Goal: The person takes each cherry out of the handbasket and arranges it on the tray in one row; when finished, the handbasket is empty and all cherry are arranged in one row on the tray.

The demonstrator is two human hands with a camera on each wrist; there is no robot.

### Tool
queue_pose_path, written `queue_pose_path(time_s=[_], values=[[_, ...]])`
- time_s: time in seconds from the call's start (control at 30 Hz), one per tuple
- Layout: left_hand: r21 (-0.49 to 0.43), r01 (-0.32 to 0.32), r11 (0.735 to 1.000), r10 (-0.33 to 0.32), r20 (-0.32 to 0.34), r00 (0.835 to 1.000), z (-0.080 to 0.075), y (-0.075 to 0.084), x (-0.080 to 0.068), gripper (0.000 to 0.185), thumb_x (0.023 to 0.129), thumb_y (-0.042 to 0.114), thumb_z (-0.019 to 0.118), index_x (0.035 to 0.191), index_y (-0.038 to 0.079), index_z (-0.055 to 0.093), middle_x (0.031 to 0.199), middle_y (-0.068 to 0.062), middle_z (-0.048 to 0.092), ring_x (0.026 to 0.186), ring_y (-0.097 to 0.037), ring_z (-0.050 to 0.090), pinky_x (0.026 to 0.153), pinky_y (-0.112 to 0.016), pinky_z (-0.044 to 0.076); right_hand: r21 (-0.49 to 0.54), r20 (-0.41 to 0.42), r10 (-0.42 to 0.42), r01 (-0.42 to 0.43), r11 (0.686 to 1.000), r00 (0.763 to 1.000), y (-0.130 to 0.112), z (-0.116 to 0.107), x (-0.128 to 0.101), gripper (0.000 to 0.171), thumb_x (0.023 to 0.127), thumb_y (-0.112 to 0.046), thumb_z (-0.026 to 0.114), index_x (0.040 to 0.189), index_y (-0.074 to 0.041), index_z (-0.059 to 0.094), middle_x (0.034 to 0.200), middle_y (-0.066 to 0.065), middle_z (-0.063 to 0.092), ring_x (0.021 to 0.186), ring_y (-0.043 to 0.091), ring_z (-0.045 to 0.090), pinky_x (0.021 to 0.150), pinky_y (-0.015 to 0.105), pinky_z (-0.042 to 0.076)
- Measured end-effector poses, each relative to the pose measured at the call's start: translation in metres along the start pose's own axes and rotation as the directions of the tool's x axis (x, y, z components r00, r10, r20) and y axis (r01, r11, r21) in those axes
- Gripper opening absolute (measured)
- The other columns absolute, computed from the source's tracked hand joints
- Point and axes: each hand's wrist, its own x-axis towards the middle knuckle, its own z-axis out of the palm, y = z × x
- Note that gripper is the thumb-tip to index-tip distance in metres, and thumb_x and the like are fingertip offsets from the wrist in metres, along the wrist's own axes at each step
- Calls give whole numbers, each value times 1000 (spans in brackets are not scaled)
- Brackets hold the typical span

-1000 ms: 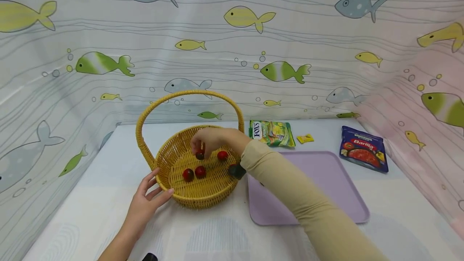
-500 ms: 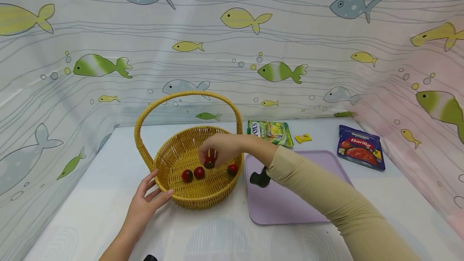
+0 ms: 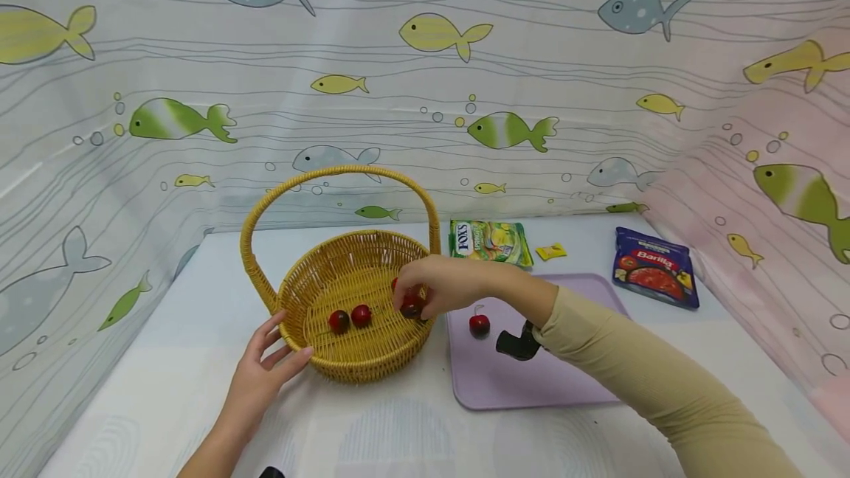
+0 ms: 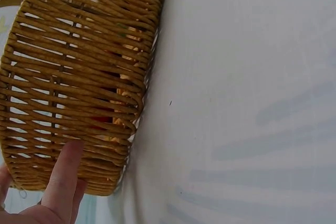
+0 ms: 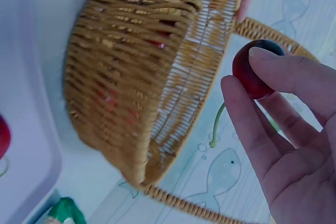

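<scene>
The left hand (image 3: 262,378) rests flat against the near left side of the basket (image 3: 345,356), its fingers straight and touching the woven wall – it holds nothing. The right hand (image 3: 441,286) is over the right edge of the basket and pinches a dark red cherry (image 3: 410,307) between its thumb and fingertips. The wrist view shows the cherry with its green stem hanging down.

The basket is yellow, with a tall round handle (image 3: 332,174), and it sits on the white table (image 3: 166,389). Inside it, on the left part of the floor, two more cherries (image 3: 350,318) lie side by side. Another red one (image 3: 396,284) peeks out just behind the right hand.

Just right of the basket lies a flat purple tray (image 3: 564,382) – one cherry (image 3: 479,324) sits on its left part, close to the hand. At the far edge of the table are a green candy bag (image 3: 490,240) and a small yellow sweet (image 3: 550,251). Far right lies a blue packet (image 3: 655,276).
</scene>
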Motion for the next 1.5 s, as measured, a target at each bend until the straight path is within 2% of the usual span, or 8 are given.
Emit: queue_pose_path(time_s=[0.17, 0.33, 0.5, 0.73, 1.0, 1.13, 1.37, 1.5], values=[[7, -9, 1000, 9, -2, 1000, 0, -1, 0, 81, 89, 26, 65, 150, 21, 13, 148, -22, 15, 130, -40, 31, 92, -42, 44, 20, -22, 12, -12, 1000, 1000, 5, 2, -18, 30, 82, 3, 66, 109, -9, 66, 107, -2, 55, 97, 8, 53, 76, 16, 49], [2, -14, 1000, 14, 0, 1000, -1, -1, 0, 82, 89, 26, 66, 150, 21, 12, 148, -22, 15, 130, -40, 31, 91, -40, 46, 101, -45, -7, 12, 995, 999, 15, 6, -34, 29, 81, 7, 65, 107, -4, 64, 106, -2, 57, 96, 8, 54, 77, 21, 51], [5, -15, 1000, 15, 0, 1000, 0, 0, 0, 82, 88, 26, 66, 150, 20, 12, 148, -22, 15, 130, -40, 31, 91, -39, 46, 162, -63, 26, -15, 987, 998, 25, 12, -50, 27, 82, 1, 69, 106, -10, 64, 102, -4, 59, 94, 9, 57, 78, 24, 51], [0, -6, 1000, 6, 1, 1000, -1, -1, 0, 82, 89, 26, 66, 150, 22, 12, 149, -21, 14, 130, -39, 31, 91, -40, 45, 165, -115, 95, -75, 983, 989, 33, 22, -69, 25, 81, -2, 71, 101, -16, 65, 99, -7, 61, 92, 9, 59, 78, 27, 52], [-12, -7, 1000, 7, 3, 1000, 0, -1, 1, 82, 89, 25, 66, 150, 22, 12, 149, -21, 14, 130, -39, 31, 90, -37, 46, 128, -201, 92, -67, 989, 975, 53, 34, -90, 25, 77, -7, 76, 99, -11, 67, 100, -6, 62, 89, 10, 56, 76, 33, 52], [-14, -9, 1000, 10, 3, 1000, 0, -1, 1, 81, 89, 24, 66, 150, 22, 12, 149, -21, 13, 130, -40, 30, 90, -37, 46, 130, -234, 137, -109, 986, 962, 62, 39, -100, 26, 77, -10, 77, 101, -11, 66, 100, -6, 62, 85, 12, 55, 70, 33, 52], [-12, -11, 1000, 11, 0, 1000, 0, -1, 0, 81, 89, 24, 66, 150, 21, 13, 148, -21, 14, 130, -40, 31, 90, -38, 46, 215, -236, 262, -213, 953, 936, 76, 46, -115, 24, 80, -7, 73, 103, -9, 66, 100, -4, 62, 84, 13, 60, 66, 29, 52], [-11, -5, 1000, 5, -4, 1000, 0, -1, 0, 81, 89, 25, 66, 150, 21, 13, 149, -21, 14, 130, -40, 30, 90, -38, 46, 217, -239, 258, -208, 954, 936, 85, 49, -119, 23, 79, 0, 71, 100, -6, 65, 98, -1, 61, 84, 16, 59, 70, 30, 53]])
